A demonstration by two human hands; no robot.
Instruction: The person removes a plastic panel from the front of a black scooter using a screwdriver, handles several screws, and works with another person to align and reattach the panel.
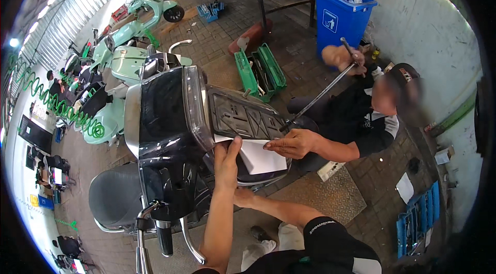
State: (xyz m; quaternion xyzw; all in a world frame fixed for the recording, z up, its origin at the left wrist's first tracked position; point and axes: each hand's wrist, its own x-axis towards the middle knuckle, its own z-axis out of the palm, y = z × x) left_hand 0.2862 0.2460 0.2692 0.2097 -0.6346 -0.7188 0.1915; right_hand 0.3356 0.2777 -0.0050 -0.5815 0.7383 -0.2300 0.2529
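tight squeeze at the scooter's nose

left hand (226, 163), thumb and fingers slightly apart, touches the paper's (264, 160) left end, along the panel's (245, 113) near edge; a firm grip, can't tell! right hand (244, 198) sits low by the scooter (161, 111), fingers and hold hidden. room lies over the metal plate (336, 199). a co-worker's hand (293, 143) crowds the paper's right edge; a long bar (324, 89) slants across beyond. green toolbox (277, 70) and blue bin (341, 13) stand past it.
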